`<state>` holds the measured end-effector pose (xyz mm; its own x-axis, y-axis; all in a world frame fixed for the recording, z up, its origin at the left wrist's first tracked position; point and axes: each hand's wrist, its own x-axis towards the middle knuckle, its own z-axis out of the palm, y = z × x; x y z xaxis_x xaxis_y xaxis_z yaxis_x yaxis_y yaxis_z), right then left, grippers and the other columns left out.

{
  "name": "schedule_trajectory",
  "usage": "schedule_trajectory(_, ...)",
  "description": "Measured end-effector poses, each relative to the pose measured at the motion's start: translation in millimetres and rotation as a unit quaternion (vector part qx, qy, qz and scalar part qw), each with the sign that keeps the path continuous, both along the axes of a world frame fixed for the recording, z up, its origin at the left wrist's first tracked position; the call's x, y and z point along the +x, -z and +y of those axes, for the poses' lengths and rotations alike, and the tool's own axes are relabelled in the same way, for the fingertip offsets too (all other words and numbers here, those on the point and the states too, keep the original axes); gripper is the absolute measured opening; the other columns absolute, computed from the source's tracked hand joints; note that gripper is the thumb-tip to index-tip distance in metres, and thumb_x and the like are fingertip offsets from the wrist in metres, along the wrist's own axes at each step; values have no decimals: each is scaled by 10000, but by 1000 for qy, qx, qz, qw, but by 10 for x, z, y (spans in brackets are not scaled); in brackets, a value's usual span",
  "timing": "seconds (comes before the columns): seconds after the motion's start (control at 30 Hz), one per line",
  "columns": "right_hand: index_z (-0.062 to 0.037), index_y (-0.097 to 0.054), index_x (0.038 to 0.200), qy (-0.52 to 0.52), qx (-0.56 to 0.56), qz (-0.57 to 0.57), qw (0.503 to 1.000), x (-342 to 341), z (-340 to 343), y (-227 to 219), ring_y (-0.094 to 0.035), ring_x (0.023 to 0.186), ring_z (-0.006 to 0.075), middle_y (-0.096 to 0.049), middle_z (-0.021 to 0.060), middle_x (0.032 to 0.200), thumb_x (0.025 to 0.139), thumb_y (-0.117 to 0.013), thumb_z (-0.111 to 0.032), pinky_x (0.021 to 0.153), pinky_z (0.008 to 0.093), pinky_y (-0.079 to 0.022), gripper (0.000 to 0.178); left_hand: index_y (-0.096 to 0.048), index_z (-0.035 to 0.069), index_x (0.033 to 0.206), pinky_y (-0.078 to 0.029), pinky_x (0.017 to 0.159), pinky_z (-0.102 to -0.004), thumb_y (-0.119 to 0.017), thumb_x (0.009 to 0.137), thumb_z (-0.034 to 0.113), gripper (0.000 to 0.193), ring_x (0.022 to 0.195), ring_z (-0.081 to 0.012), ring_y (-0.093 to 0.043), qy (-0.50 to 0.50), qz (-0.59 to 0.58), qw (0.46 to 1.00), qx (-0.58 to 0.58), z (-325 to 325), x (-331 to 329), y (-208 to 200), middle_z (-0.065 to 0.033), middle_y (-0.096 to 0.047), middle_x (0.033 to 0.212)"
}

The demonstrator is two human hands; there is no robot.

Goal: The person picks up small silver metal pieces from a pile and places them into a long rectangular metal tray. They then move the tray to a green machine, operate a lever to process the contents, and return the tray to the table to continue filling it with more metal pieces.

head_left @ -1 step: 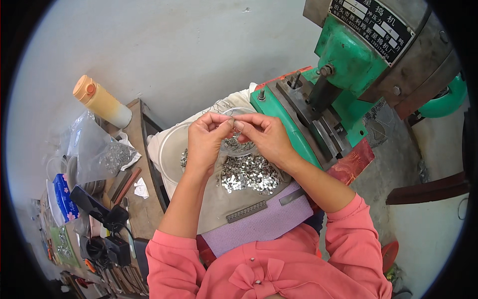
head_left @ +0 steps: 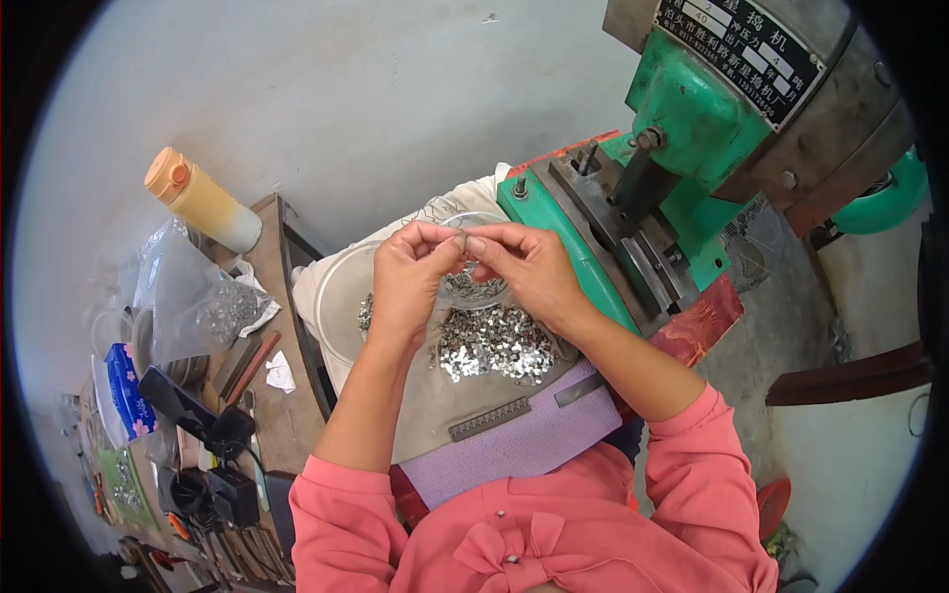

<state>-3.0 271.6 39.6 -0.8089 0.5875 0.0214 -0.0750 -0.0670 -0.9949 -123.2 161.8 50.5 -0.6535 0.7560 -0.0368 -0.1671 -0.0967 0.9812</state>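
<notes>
My left hand (head_left: 407, 282) and my right hand (head_left: 534, 272) meet above the work surface, thumbs and forefingers pinched together. Between the fingertips is a small metal piece, mostly covered by them. Below the hands, a clear round bowl (head_left: 480, 296) holds small metal parts. A heap of shiny flat metal bits (head_left: 494, 346) lies just nearer to me. Left of it, partly behind my left wrist, stands a wide clear tub (head_left: 331, 316) with more metal bits. A dark grey toothed metal strip (head_left: 489, 420) rests along the edge of a purple cloth (head_left: 514, 450).
A green press (head_left: 593, 267) stands to the right. A flat metal bar (head_left: 579, 389) lies on the purple cloth. The left bench (head_left: 287, 425) carries a yellow bottle (head_left: 203, 201), a plastic bag of parts (head_left: 213, 306), a phone (head_left: 176, 400) and tools. A wall rises behind.
</notes>
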Motion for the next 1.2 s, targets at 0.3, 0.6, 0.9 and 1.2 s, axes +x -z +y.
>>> schedule_trajectory(0.3,-18,-746,1009,-3,-154,56,987,28,44,-17,-634,757,85,-724,30,860,974,-700,-206,730,259,-556,197,-689,-38,1036,-539,796,-254,-716,936,72,150,833,-106,-658,29,24,999,33,-43,97,-108,-63,-707,924)
schedule_trajectory(0.6,-8,-756,989,18,-38,32,999,24,16,-109,-606,693,69,-722,31,822,962,-720,-197,645,235,-524,194,-690,-33,1018,-546,833,-277,-681,943,35,101,870,-120,-670,13,100,995,8,-75,147,-124,-79,-712,935)
schedule_trajectory(0.9,-1,-775,969,43,98,5,994,24,33,-11,-589,667,56,-710,6,767,920,-760,-172,604,223,-477,178,-662,-30,912,-552,700,-255,-701,916,26,68,764,-109,-669,11,114,993,-21,-108,119,-3,-70,-706,835)
schedule_trajectory(1.2,-15,-783,1023,34,-13,-19,999,20,10,-179,-591,663,67,-716,14,800,907,-778,-189,605,219,-484,209,-679,-37,939,-549,710,-251,-705,918,29,74,773,-106,-672,-7,90,995,36,-108,168,-48,-71,-710,846)
